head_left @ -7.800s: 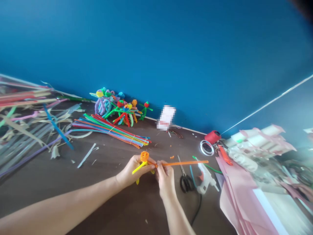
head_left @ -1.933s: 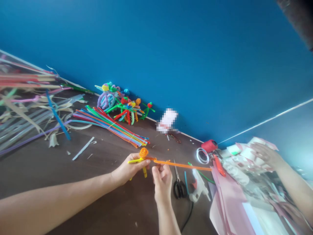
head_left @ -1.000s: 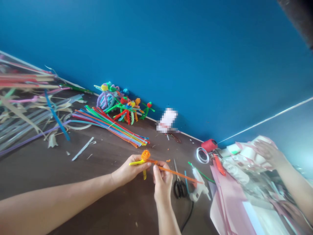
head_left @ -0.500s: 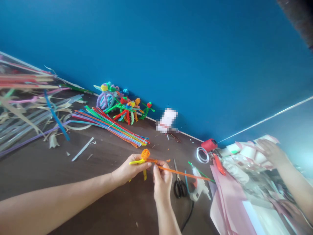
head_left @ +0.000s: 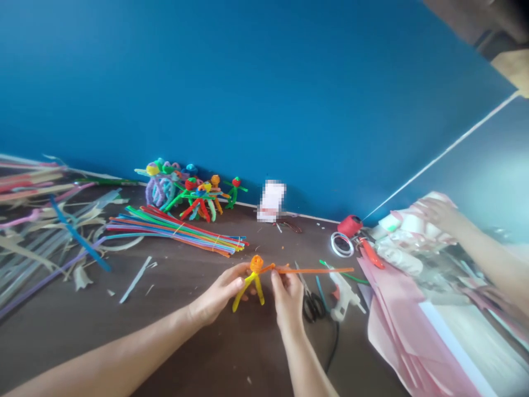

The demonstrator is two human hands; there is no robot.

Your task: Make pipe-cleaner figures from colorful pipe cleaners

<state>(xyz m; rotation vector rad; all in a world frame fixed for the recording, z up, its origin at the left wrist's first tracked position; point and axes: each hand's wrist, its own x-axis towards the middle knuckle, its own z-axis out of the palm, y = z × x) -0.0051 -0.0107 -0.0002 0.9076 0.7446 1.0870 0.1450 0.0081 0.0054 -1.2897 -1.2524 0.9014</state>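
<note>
A small pipe-cleaner figure with a round orange head and two yellow legs stands upright between my hands. My left hand grips it from the left, thumb on the yellow part below the head. My right hand pinches an orange pipe cleaner that runs from the figure and sticks out to the right. Beyond my hands lies a bundle of coloured pipe cleaners. Several finished-looking figures stand in a cluster by the blue wall.
Black-handled scissors and a white glue gun lie right of my right hand. Further right are a red spool, a white ring, pink sheets and another person's arm. Strips and scraps cover the left.
The figure has turned so its yellow legs point down and spread. My right hand and the orange strand sit a little further right, and the camera view has shifted.
</note>
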